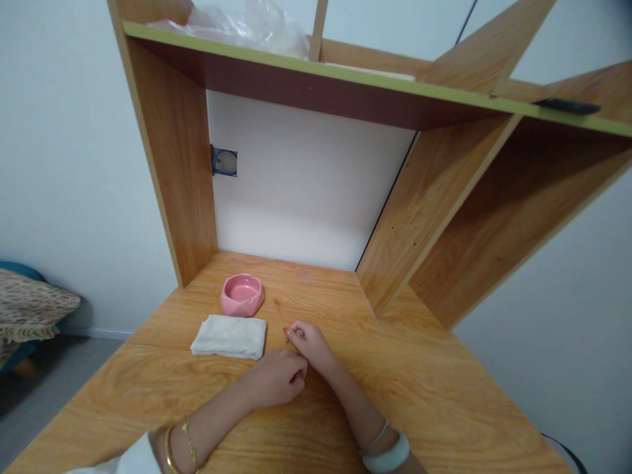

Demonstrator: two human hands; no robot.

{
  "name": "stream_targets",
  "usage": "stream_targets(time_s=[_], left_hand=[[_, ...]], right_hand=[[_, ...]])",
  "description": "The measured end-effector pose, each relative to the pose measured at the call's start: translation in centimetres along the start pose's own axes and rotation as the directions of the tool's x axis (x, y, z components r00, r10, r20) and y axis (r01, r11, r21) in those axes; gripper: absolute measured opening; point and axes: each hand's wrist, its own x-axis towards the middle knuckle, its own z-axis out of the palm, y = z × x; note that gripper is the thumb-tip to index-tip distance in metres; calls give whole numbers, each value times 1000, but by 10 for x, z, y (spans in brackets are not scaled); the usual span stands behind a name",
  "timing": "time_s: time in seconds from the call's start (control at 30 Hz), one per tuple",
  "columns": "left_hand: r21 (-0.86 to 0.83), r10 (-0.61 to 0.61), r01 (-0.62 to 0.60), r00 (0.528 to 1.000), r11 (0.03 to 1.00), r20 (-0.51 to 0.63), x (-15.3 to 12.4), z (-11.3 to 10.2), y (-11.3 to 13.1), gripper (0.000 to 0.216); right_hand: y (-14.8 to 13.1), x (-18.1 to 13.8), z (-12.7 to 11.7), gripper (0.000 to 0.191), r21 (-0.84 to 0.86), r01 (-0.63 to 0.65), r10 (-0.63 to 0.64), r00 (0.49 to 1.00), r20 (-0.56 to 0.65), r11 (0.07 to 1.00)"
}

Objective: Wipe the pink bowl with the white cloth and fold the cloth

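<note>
My left hand rests low over the wooden desktop in a loose fist, knuckles up; nothing shows in its curled fingers. Just behind it and to the right, my right hand is closed in a pinch, its wrist close to the left knuckles. A tiny reddish thing shows at the right fingertips, too small to name. Left of the hands lies a folded white cloth, near the left knuckles. Behind the cloth stands a pink faceted bowl, with no contents visible.
A wooden shelf unit rises at the back of the desk. Clear plastic wrapping and a dark object lie on its upper shelf. A wall socket box is set into the back. A throw-covered blue seat stands left.
</note>
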Motion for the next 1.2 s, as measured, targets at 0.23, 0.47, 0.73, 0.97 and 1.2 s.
stream_targets(time_s=[0.23,0.47,0.73,0.97,1.2], left_hand=[[-2,3,-3,1000,1000,-2,0,-2,1,20],[2,1,-1,1000,1000,19,0,-3,1,20],[-19,-2,3,1000,1000,31,1,3,-4,21],[-10,8,-8,1000,1000,8,0,-2,1,22],[-8,-2,2,1000,1000,25,-1,-4,2,22]], right_hand=[[1,-1,0,24,-147,-8,13,1000,29,989],[1,-2,2,23,-135,4,-7,1000,-20,991],[0,-2,2,22,-163,-1,0,1000,-11,987],[-1,-3,1,21,-194,-18,19,1000,0,981],[-2,-3,0,19,-180,3,-3,1000,1,984]])
